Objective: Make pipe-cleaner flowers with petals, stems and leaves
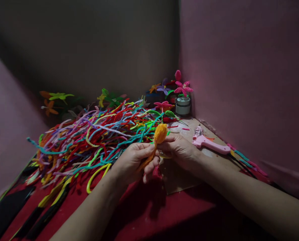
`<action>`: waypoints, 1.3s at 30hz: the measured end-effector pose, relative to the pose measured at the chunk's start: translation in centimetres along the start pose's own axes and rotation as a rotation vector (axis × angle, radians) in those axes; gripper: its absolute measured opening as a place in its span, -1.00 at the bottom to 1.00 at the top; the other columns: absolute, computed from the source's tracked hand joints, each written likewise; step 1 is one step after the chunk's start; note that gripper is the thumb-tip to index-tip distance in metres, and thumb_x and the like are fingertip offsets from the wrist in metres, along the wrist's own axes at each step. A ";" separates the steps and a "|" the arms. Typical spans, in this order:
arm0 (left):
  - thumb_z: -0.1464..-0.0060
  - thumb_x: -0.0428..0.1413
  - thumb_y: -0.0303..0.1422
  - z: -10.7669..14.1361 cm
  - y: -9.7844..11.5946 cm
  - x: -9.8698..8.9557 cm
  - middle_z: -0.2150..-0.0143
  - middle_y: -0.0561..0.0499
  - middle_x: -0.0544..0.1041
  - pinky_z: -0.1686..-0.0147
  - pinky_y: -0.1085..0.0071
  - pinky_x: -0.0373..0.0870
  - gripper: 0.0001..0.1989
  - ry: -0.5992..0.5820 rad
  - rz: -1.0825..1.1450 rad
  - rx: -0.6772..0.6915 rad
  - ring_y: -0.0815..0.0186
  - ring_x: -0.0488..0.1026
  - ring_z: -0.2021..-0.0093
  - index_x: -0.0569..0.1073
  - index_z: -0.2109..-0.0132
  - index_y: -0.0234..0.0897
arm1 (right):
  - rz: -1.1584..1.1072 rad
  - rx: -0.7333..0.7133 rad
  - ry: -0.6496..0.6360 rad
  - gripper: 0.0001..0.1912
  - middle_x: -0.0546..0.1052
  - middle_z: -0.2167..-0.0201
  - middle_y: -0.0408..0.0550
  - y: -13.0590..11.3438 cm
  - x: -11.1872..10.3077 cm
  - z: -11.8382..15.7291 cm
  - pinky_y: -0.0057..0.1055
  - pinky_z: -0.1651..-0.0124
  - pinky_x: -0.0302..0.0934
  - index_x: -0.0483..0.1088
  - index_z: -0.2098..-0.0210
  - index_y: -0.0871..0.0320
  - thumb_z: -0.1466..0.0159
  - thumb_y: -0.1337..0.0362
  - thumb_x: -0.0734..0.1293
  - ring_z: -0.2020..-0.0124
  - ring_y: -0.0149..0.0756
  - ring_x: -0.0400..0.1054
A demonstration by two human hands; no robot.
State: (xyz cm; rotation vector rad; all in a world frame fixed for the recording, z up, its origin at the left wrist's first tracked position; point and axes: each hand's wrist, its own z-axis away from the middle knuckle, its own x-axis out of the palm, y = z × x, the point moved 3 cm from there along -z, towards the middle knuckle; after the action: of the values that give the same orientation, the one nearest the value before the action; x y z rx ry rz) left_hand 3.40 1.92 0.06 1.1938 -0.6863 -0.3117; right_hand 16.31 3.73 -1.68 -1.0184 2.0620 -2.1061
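In the middle of the head view, an orange pipe-cleaner flower bud (160, 134) points upward between my two hands. My left hand (136, 155) is closed, with thumb and fingers pinching the orange strand below the bud. From the other side, the fingertips of my right hand (176, 147) pinch the base of the bud. Part of the orange strand hangs down inside my left hand. The exact grip of my right fingers is partly hidden behind the bud.
A large pile of coloured pipe cleaners (96, 134) lies to the left. A pink glue gun (210, 144) rests on a cardboard sheet (184, 180) to the right. Finished flowers (184, 87) stand at the back by a grey container (183, 106). Yellow-and-black handled pliers (55, 197) lie front left.
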 end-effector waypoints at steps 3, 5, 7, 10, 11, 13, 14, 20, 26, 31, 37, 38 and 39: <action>-0.11 -0.02 -0.26 0.0 0.4 0.3 0.56 0.03 0.42 0.69 0.48 0.35 -0.73 0.078 -0.172 0.077 0.46 0.30 0.71 0.37 0.40 -0.40 | -0.005 -0.018 0.005 -0.86 0.36 0.64 -0.18 -0.1 0.3 0.1 -0.47 0.49 -0.09 0.45 0.52 0.21 -0.01 0.24 0.42 0.60 -0.49 0.14; -0.11 -0.01 -0.26 0.1 0.7 0.5 0.53 0.04 0.41 0.59 0.49 0.36 -0.75 0.258 -0.390 0.172 0.45 0.35 0.64 0.35 0.39 -0.38 | 0.015 -0.047 0.045 -0.85 0.28 0.69 -0.23 -0.1 0.1 0.1 -0.47 0.54 -0.20 0.44 0.53 0.21 -0.01 0.24 0.42 0.65 -0.53 0.02; -0.12 -0.02 -0.27 0.4 1.0 0.7 0.55 0.08 0.38 0.55 0.51 0.32 -0.79 0.464 -0.659 0.293 0.44 0.36 0.59 0.34 0.33 -0.35 | 0.029 -0.056 0.097 -0.84 0.21 0.71 -0.27 0.0 -0.1 0.0 -0.46 0.55 -0.30 0.44 0.52 0.21 0.00 0.24 0.43 0.66 -0.55 -0.09; -0.13 -0.03 -0.28 0.7 0.9 1.1 0.51 0.07 0.40 0.51 0.49 0.29 -0.83 0.629 -1.088 0.526 0.41 0.37 0.54 0.33 0.27 -0.30 | 0.007 -0.050 0.141 -0.81 0.19 0.70 -0.28 0.3 -0.2 0.0 -0.45 0.55 -0.31 0.45 0.50 0.21 0.01 0.20 0.43 0.65 -0.55 -0.14; -0.13 -0.03 -0.30 0.8 0.7 1.1 0.48 0.05 0.42 0.48 0.48 0.29 -0.85 0.666 -1.239 0.614 0.39 0.38 0.51 0.33 0.27 -0.30 | -0.002 -0.050 0.148 -0.81 0.21 0.69 -0.27 0.3 -0.1 0.0 -0.46 0.54 -0.28 0.46 0.50 0.20 0.01 0.19 0.43 0.65 -0.55 -0.12; -0.12 -0.03 -0.36 0.9 0.3 1.1 0.43 0.01 0.45 0.45 0.48 0.28 -0.89 0.716 -1.510 0.756 0.37 0.40 0.45 0.34 0.29 -0.29 | 0.007 -0.072 0.159 -0.81 0.26 0.66 -0.25 0.2 0.2 0.2 -0.47 0.53 -0.19 0.47 0.49 0.19 0.00 0.18 0.43 0.64 -0.54 -0.07; -0.13 -0.04 -0.38 0.9 0.1 1.0 0.42 -0.01 0.46 0.44 0.49 0.27 -0.90 0.723 -1.609 0.802 0.37 0.40 0.44 0.34 0.29 -0.29 | 0.027 -0.097 0.165 -0.82 0.30 0.65 -0.24 0.0 0.3 0.3 -0.46 0.51 -0.13 0.49 0.49 0.18 0.00 0.18 0.42 0.62 -0.53 -0.02; -0.13 -0.09 -0.48 1.0 0.2 0.8 0.47 0.03 0.41 0.44 0.52 0.26 -0.86 0.675 -1.515 0.869 0.41 0.35 0.47 0.35 0.31 -0.28 | 0.157 -0.279 0.149 -0.87 0.49 0.46 -0.12 -0.8 0.9 0.8 -0.30 0.16 0.12 0.54 0.40 0.08 -0.08 0.21 0.37 0.36 -0.34 0.28; -0.10 -0.01 -0.38 1.0 0.8 1.3 0.57 0.15 0.27 0.61 0.57 0.14 -0.89 0.586 -0.861 0.559 0.52 0.17 0.62 0.37 0.34 -0.29 | 0.176 -0.252 0.168 -0.84 0.43 0.51 -0.16 -0.5 0.8 1.0 -0.40 0.40 -0.01 0.54 0.33 0.09 -0.13 0.23 0.33 0.51 -0.44 0.10; -0.08 0.04 -0.34 0.8 0.7 1.1 0.61 0.16 0.25 0.69 0.59 0.06 -0.87 0.424 -0.433 0.375 0.55 0.11 0.68 0.38 0.35 -0.31 | 0.174 -0.220 0.122 -0.86 0.34 0.60 -0.20 -0.9 0.6 1.0 -0.42 0.49 -0.21 0.53 0.41 0.15 -0.10 0.22 0.36 0.56 -0.47 -0.05; -0.05 0.08 -0.36 0.7 0.6 0.8 0.64 0.16 0.27 0.73 0.66 -0.01 -0.86 0.253 -0.173 0.297 0.61 0.07 0.72 0.36 0.41 -0.34 | 0.070 -0.096 -0.025 -0.93 0.29 0.64 -0.22 -0.9 0.1 0.5 -0.44 0.50 -0.20 0.50 0.48 0.19 -0.04 0.30 0.39 0.58 -0.50 -0.03; -0.05 0.08 -0.36 0.7 0.6 0.8 0.66 0.16 0.26 0.75 0.66 -0.02 -0.85 0.214 -0.136 0.272 0.61 0.06 0.73 0.36 0.42 -0.34 | 0.068 -0.089 -0.034 -0.93 0.32 0.62 -0.21 -0.9 0.0 0.5 -0.44 0.50 -0.19 0.50 0.49 0.19 -0.02 0.32 0.39 0.57 -0.50 0.00; -0.05 0.08 -0.36 0.6 0.5 0.7 0.67 0.16 0.25 0.76 0.67 -0.04 -0.85 0.175 -0.097 0.239 0.62 0.04 0.75 0.35 0.43 -0.34 | 0.070 -0.089 -0.035 -0.93 0.34 0.60 -0.20 -0.9 0.0 0.5 -0.45 0.49 -0.17 0.50 0.48 0.20 -0.01 0.33 0.39 0.56 -0.50 0.02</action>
State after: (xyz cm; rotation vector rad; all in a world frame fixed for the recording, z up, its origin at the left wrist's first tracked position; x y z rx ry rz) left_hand 3.50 1.22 0.89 1.4668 -0.5234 -0.2061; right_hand 16.93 3.44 -0.89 -0.9697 2.1585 -1.9664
